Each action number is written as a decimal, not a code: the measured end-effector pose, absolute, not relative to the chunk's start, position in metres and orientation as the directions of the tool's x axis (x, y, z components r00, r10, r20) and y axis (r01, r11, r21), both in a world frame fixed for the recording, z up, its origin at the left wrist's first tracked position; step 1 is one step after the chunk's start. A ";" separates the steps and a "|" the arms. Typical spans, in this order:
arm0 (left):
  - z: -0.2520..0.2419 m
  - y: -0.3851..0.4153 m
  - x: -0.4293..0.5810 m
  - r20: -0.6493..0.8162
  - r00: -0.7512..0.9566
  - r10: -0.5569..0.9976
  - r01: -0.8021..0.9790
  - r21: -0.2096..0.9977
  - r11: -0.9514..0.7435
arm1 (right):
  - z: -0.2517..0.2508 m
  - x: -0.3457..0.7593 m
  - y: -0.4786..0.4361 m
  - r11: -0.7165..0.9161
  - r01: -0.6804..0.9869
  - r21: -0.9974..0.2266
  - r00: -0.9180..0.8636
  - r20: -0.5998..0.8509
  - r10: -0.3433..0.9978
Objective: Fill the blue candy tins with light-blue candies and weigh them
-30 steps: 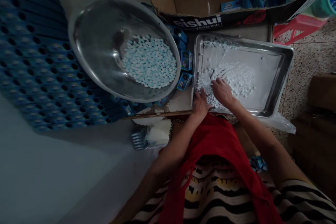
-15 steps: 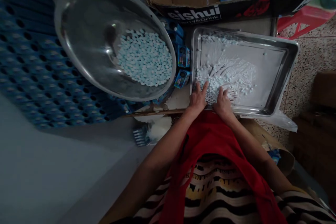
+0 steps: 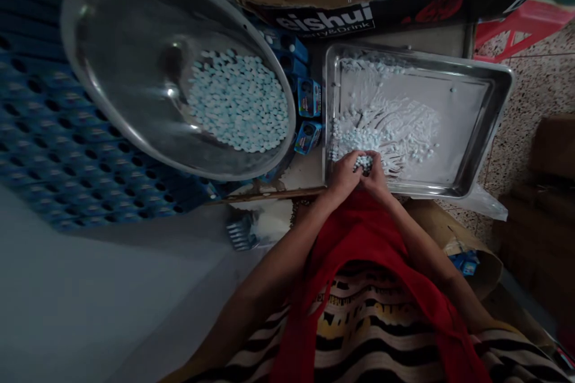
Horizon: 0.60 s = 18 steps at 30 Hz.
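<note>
Gathering was best done with gaps kept narrow: candies (image 3: 363, 163) were cupped between the left hand (image 3: 345, 172) and right hand (image 3: 375, 172), curled together in the tray's (image 3: 462, 125) near-left corner.

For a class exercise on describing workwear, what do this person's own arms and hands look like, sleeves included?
The left hand and right hand wear no gloves, and the forearms are bare, with no watch showing; rings would be too small to tell. The short right sleeve has dark and pale stripes, matching the shirt under a red apron.
</note>
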<state>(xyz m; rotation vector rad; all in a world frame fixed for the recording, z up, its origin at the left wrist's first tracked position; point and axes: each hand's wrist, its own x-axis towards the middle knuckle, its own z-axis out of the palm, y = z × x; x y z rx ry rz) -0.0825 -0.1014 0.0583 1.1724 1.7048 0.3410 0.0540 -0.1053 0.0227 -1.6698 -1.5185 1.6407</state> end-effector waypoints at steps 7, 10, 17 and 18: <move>0.067 -0.091 -0.060 -0.618 -0.106 0.779 0.318 0.721 0.616 | 0.040 0.080 -0.088 -0.382 0.374 -0.845 -0.226 -0.483 0.846; 0.070 -0.088 -0.055 -0.625 -0.103 0.774 0.246 0.738 0.628 | 0.048 0.083 -0.081 -0.428 0.391 -0.815 -0.202 -0.529 0.824; 0.088 -0.083 -0.065 -0.664 -0.066 0.745 0.076 0.741 0.668 | 0.066 0.080 -0.068 -0.474 0.324 -0.819 -0.195 -0.548 0.813; 0.093 -0.082 -0.070 -0.661 -0.051 0.748 0.062 0.746 0.663 | 0.072 0.078 -0.067 -0.485 0.301 -0.821 -0.206 -0.553 0.807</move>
